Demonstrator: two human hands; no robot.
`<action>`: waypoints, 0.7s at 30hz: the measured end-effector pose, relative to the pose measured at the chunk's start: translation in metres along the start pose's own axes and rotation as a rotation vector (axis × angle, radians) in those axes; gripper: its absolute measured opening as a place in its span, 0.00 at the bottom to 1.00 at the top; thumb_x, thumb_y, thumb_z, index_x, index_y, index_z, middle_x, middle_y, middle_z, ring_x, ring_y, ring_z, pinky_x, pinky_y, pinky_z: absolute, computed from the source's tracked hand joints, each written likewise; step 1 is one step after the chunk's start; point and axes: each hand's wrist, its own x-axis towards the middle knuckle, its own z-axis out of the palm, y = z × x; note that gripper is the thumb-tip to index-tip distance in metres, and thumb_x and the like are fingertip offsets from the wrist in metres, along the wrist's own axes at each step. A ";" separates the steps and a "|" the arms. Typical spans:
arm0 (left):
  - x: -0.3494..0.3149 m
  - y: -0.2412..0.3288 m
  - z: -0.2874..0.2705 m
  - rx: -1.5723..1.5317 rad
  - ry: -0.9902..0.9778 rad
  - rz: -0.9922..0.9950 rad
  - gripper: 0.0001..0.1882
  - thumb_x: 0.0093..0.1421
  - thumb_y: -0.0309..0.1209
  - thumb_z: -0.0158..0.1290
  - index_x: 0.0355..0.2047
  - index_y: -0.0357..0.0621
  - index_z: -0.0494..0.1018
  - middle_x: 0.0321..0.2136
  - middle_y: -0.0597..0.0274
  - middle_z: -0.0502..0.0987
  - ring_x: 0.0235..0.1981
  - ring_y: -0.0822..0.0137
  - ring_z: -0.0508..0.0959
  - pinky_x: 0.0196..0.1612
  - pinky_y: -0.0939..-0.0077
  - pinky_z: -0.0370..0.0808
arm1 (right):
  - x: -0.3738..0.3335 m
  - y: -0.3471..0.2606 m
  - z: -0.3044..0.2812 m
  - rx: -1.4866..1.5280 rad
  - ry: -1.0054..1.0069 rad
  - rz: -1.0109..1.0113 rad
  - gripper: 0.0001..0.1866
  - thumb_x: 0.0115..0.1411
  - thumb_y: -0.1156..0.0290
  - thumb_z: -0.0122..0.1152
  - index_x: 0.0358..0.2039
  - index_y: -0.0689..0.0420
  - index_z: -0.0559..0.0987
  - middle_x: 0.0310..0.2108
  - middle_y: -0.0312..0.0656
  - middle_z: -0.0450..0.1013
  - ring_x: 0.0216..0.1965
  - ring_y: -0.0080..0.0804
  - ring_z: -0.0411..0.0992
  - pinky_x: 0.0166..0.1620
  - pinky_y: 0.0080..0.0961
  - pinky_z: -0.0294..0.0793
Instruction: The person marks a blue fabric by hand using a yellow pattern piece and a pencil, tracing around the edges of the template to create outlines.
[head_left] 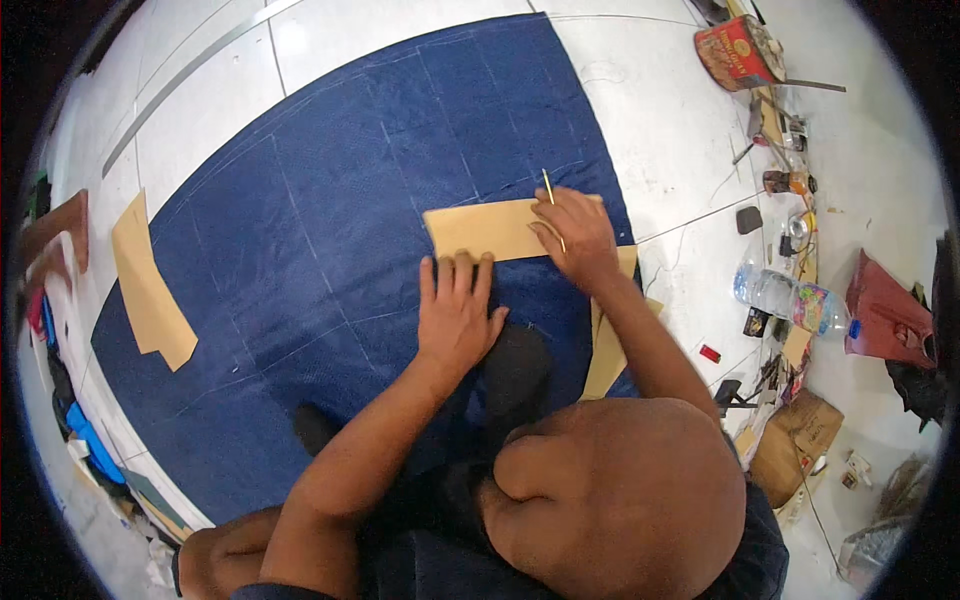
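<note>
Fingers spread, the left hand (456, 312) rests on the near edge of a tan card template (480, 228) lying on navy fabric (300, 230); the right hand (580, 232) holds a slim yellow pencil (547, 182) over the template's right end. Even pressure should prevent slipping.

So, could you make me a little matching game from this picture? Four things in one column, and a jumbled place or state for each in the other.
Things
1. Left hand
2. Red tin
3. Right hand
4. Clear bottle

Place or state
A. Holding a thin yellow stick
B. Has a blue cap
C. Spread at the near edge of a tan piece
D. Near the top right of the picture

Pairs: 1-C, 2-D, 3-A, 4-B
</note>
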 end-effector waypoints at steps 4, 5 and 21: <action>-0.006 0.006 0.003 -0.028 0.018 -0.062 0.41 0.57 0.50 0.61 0.66 0.41 0.63 0.55 0.45 0.65 0.59 0.48 0.65 0.65 0.47 0.59 | -0.057 -0.029 0.000 -0.056 0.165 0.268 0.19 0.59 0.66 0.67 0.51 0.55 0.76 0.56 0.42 0.73 0.60 0.45 0.67 0.61 0.47 0.63; -0.004 0.008 0.005 -0.038 0.021 -0.059 0.41 0.57 0.50 0.61 0.66 0.41 0.63 0.55 0.45 0.65 0.59 0.48 0.65 0.65 0.47 0.59 | -0.074 -0.033 -0.003 -0.145 0.169 0.397 0.19 0.61 0.67 0.66 0.51 0.57 0.76 0.57 0.46 0.72 0.60 0.49 0.67 0.61 0.47 0.62; 0.002 0.026 0.006 -0.137 0.012 -0.042 0.42 0.55 0.46 0.63 0.64 0.36 0.63 0.56 0.44 0.64 0.57 0.47 0.65 0.63 0.53 0.62 | -0.067 -0.022 0.009 0.001 0.164 0.350 0.16 0.62 0.70 0.63 0.50 0.58 0.77 0.57 0.48 0.73 0.62 0.53 0.66 0.65 0.50 0.59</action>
